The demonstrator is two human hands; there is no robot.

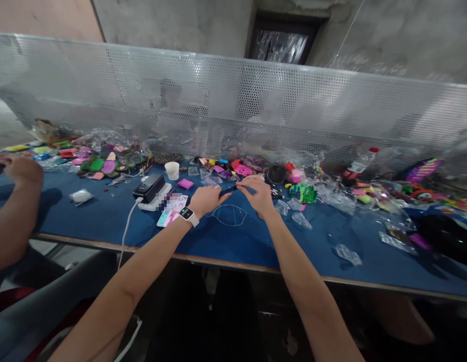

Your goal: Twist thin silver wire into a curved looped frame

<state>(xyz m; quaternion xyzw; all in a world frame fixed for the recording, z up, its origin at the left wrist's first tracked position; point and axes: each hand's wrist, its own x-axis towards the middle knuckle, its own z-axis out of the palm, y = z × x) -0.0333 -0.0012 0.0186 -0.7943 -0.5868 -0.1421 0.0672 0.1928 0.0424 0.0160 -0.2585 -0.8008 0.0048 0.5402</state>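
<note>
Seeming partly done, the handwork has a white outline (234,216) drawn on the blue table (222,247); how much is left does not show. Just beyond it, the left hand (205,200) appears closed on one end of a slim dark piece (229,190), which reaches across to the right hand (257,194), whose thumb and fingertips pinch its other end.

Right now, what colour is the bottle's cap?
The cap is red, seen best in the head view.
</note>
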